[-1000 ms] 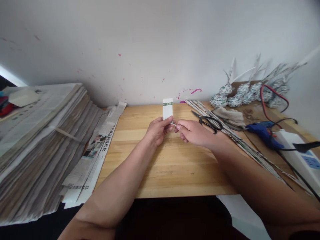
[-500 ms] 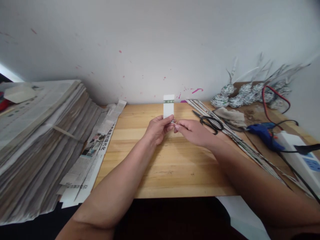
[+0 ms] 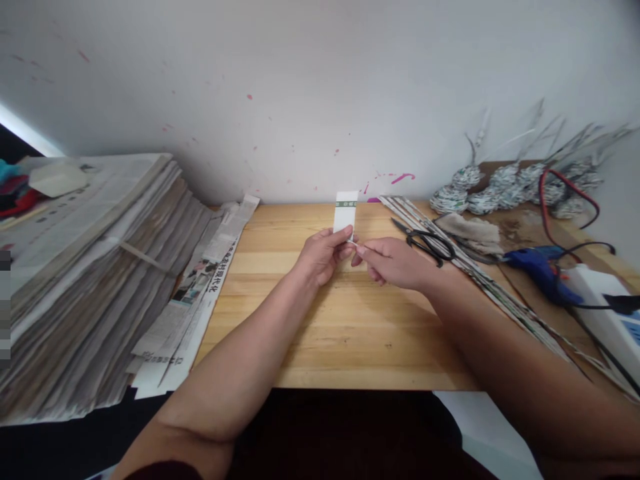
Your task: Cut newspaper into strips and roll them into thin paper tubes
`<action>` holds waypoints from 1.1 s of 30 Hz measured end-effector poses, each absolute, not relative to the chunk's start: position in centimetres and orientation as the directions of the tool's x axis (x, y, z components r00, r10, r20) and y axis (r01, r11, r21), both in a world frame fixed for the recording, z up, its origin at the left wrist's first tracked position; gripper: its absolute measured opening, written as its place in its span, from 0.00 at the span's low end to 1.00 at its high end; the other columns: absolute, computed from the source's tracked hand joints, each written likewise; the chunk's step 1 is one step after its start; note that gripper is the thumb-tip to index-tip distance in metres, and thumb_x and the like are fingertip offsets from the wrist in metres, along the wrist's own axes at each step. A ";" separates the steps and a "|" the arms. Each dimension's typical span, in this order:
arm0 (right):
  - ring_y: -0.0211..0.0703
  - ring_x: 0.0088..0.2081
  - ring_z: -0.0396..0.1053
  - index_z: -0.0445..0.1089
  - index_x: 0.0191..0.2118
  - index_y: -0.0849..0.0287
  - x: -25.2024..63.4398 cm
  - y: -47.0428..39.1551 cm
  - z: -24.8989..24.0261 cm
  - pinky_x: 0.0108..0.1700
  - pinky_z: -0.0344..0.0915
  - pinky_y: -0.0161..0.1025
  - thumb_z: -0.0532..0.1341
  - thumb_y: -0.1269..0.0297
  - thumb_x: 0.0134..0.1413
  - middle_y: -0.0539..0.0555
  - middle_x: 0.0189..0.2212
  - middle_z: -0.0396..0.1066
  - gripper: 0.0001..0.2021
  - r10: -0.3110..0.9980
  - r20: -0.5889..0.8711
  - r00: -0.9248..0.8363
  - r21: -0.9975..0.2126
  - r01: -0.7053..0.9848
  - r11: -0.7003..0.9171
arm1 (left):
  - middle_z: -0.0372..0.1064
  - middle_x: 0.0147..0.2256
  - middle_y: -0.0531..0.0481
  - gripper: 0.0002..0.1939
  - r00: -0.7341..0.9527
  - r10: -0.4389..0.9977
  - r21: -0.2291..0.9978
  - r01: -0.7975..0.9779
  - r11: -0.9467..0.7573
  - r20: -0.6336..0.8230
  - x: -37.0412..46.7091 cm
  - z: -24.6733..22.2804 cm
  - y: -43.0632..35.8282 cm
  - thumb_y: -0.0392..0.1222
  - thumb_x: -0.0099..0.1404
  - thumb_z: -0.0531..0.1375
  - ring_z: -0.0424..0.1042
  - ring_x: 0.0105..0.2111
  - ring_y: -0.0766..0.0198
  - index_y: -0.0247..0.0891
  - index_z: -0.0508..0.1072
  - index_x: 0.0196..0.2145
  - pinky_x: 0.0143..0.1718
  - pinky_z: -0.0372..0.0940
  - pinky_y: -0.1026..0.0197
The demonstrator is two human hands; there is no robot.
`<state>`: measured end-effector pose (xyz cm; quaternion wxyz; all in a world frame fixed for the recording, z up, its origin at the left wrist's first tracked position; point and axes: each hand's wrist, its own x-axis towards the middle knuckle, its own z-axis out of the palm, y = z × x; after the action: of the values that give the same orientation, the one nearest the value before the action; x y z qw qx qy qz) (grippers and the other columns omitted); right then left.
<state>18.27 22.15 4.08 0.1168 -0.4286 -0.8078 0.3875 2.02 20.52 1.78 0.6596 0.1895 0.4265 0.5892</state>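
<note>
A white paper strip [image 3: 345, 220] with a green printed band stands upright above the table, its lower end narrowing to a thin roll. My left hand [image 3: 325, 253] pinches the strip near its bottom between thumb and fingers. To the right, my right hand [image 3: 387, 261] has thumb and forefinger closed on the thin rolled end of the same strip. Both hands are close together over the wooden table [image 3: 320, 333]. The fingers partly hide the rolled end.
At left stands a tall newspaper stack [image 3: 100, 287], with cut newspaper strips [image 3: 200, 280] beside it. Black scissors [image 3: 433, 245] and rolled paper sticks [image 3: 493, 293] lie at right. Behind them are woven paper shapes [image 3: 467, 190], a blue glue gun [image 3: 543, 273] and a white power strip [image 3: 607, 293].
The whole view has shifted slightly, so most things sit further right. My right fingers have moved a little around the rolled end; both hands keep their hold on the strip.
</note>
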 end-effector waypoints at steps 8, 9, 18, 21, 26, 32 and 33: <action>0.47 0.34 0.70 0.72 0.38 0.60 18.3 22.4 2.7 0.36 0.56 0.40 0.49 0.61 0.69 0.58 0.33 0.76 0.16 0.704 0.256 -0.662 -0.322 0.629 0.708 | 0.74 0.25 0.47 0.06 -0.099 0.942 0.745 -0.641 0.186 -0.321 1.9 1.9 20.7 0.30 0.64 0.64 0.71 0.21 0.74 0.26 0.74 0.29 0.25 0.68 0.74; 0.47 0.33 0.70 0.72 0.37 0.60 18.3 22.4 2.8 0.36 0.57 0.40 0.49 0.61 0.69 0.58 0.31 0.75 0.16 0.717 0.244 -0.654 -0.341 0.634 0.694 | 0.74 0.25 0.47 0.06 -0.096 0.943 0.745 -0.640 0.186 -0.318 1.9 1.9 20.7 0.30 0.64 0.64 0.71 0.21 0.74 0.26 0.74 0.28 0.25 0.68 0.74; 0.40 0.22 0.67 0.69 0.35 0.58 18.3 22.3 3.0 0.27 0.60 0.37 0.51 0.59 0.66 0.51 0.21 0.70 0.14 0.810 -0.085 -0.580 -0.769 0.555 0.316 | 0.73 0.25 0.49 0.07 -0.027 0.949 0.732 -0.644 0.223 -0.313 1.9 1.6 20.7 0.31 0.65 0.63 0.68 0.19 0.76 0.28 0.72 0.28 0.24 0.66 0.75; 0.42 0.26 0.67 0.70 0.32 0.58 18.2 22.2 2.9 0.31 0.57 0.38 0.56 0.59 0.62 0.52 0.25 0.72 0.10 0.785 0.193 -0.589 -0.533 0.609 0.588 | 0.73 0.24 0.49 0.08 -0.077 0.944 0.735 -0.649 0.197 -0.321 2.0 1.6 20.7 0.31 0.65 0.63 0.68 0.19 0.76 0.29 0.72 0.27 0.25 0.66 0.74; 0.41 0.24 0.64 0.69 0.27 0.58 18.2 22.4 3.0 0.30 0.54 0.39 0.53 0.60 0.63 0.52 0.20 0.69 0.15 0.788 0.179 -0.589 -0.492 0.640 0.590 | 0.72 0.24 0.49 0.06 -0.065 0.948 0.736 -0.647 0.199 -0.313 1.9 1.9 20.7 0.29 0.65 0.62 0.68 0.20 0.76 0.27 0.74 0.29 0.26 0.66 0.73; 0.38 0.17 0.61 0.72 0.36 0.58 18.7 23.2 2.7 0.24 0.57 0.38 0.50 0.54 0.65 0.49 0.21 0.67 0.18 0.796 -0.096 -0.598 -0.758 0.562 0.331 | 0.72 0.25 0.49 0.07 -0.036 0.939 0.723 -0.649 0.238 -0.341 1.8 2.2 20.6 0.29 0.65 0.63 0.67 0.20 0.76 0.28 0.74 0.28 0.24 0.65 0.72; 0.38 0.17 0.61 0.72 0.37 0.58 18.7 23.2 2.6 0.23 0.57 0.38 0.50 0.54 0.65 0.49 0.21 0.68 0.18 0.796 -0.101 -0.597 -0.756 0.566 0.328 | 0.72 0.25 0.49 0.07 -0.038 0.936 0.719 -0.652 0.242 -0.349 1.8 2.2 20.6 0.29 0.65 0.62 0.67 0.20 0.75 0.28 0.74 0.28 0.25 0.65 0.71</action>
<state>18.70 23.24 2.59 0.1456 -0.4246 -0.8019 0.3944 1.79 20.57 2.22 0.6717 0.1727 0.4120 0.5910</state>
